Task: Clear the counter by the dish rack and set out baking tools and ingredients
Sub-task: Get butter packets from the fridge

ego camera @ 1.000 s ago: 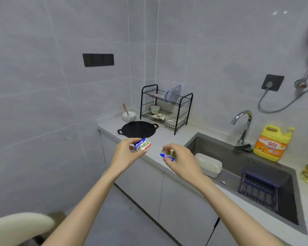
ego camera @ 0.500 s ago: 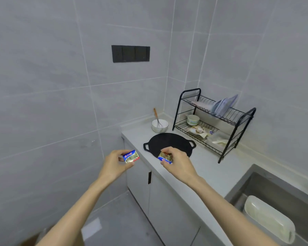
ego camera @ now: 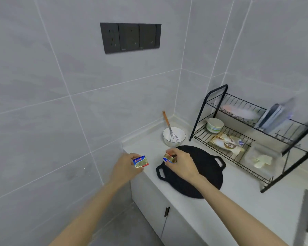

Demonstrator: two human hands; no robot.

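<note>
Nearest me, both hands are out in front, each pinching one small foil-wrapped packet, butter portions I'd guess. The left hand point(ego camera: 126, 166) holds its packet point(ego camera: 140, 161) by thumb and fingertips, just off the near-left corner of the bench point(ego camera: 242, 197), to the left of the black pan point(ego camera: 203, 174). The right hand point(ego camera: 182, 165) grips the second packet point(ego camera: 169, 158) above the pan's left edge, close to its handle.

These packets look light and small. The foil wrap is probably thin and a bit slick, and the contents soft enough to dent if squeezed. A gentle pinch across the flat faces or short edges seems the sensible hold, and a hard squeeze would likely mark them.

The pan lies flat on the bench. Just beyond its far edge stands a white bowl point(ego camera: 174, 137) with a whisk point(ego camera: 172, 135) leaning inside. Past the pan's right side sits the dish rack point(ego camera: 199, 116), with a printed pouch point(ego camera: 226, 142) on its lower shelf.
</note>
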